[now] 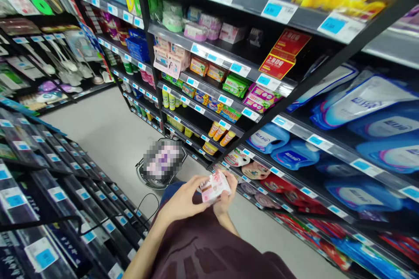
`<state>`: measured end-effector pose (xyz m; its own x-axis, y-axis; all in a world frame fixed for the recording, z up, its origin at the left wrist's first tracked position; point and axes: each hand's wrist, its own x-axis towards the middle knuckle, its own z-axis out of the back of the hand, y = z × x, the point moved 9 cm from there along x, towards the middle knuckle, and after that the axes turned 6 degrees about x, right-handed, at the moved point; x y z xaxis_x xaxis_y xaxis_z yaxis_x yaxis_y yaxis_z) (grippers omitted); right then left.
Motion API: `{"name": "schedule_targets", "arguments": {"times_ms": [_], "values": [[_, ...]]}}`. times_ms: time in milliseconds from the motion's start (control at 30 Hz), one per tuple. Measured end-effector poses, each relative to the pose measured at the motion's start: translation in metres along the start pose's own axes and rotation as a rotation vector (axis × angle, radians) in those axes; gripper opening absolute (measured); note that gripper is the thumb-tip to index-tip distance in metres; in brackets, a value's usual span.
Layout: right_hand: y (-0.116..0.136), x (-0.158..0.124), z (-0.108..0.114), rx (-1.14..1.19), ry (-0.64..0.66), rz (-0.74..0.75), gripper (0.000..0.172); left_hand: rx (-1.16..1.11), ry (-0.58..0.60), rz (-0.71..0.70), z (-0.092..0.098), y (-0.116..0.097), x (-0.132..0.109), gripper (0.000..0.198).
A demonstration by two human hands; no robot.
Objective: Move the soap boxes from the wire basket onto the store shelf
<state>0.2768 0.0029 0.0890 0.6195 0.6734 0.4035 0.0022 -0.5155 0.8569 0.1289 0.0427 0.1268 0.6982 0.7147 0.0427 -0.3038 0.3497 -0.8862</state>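
Note:
A small white-and-pink printed box (215,187) is held in front of my body, between both hands. My left hand (188,198) grips its left side, thumb at the lower edge and fingers along the top. On the opposite side, my right hand (225,194) closes around the box with its thumb on the front face. The lettering on it is too small to read. Beyond the hands, on the floor, stands a dark-rimmed shopping basket (140,174); its contents are blurred out by a mosaic.
Shelves (209,56) with boxed goods rise ahead, with red cards (278,63) jutting out. Blue detergent bottles (294,154) and bags fill the right side. Another shelf unit (65,192) stands close on the left. Grey floor (108,126) runs between; utensils (62,61) hang at the far left.

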Motion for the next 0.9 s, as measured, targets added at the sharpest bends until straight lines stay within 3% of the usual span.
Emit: {"name": "schedule_targets", "arguments": {"times_ms": [233, 400, 567, 733, 900], "values": [[-0.005, -0.015, -0.002, -0.123, 0.092, 0.016, 0.062, 0.068, -0.047, 0.049, 0.001, 0.018, -0.004, 0.070], [-0.012, -0.018, -0.008, -0.129, 0.128, -0.018, 0.067, 0.147, -0.165, 0.022, 0.006, 0.021, -0.005, 0.073], [-0.008, -0.018, -0.026, -0.142, 0.247, -0.039, 0.065, 0.279, -0.421, -0.038, 0.033, 0.022, -0.015, 0.079], [0.000, -0.014, -0.046, -0.080, 0.345, -0.112, 0.060, 0.523, -0.673, -0.220, 0.068, 0.003, -0.032, 0.075], [-0.004, -0.015, -0.060, -0.038, 0.430, -0.139, 0.063, 0.704, -0.779, -0.313, 0.081, -0.011, -0.047, 0.065]]}}
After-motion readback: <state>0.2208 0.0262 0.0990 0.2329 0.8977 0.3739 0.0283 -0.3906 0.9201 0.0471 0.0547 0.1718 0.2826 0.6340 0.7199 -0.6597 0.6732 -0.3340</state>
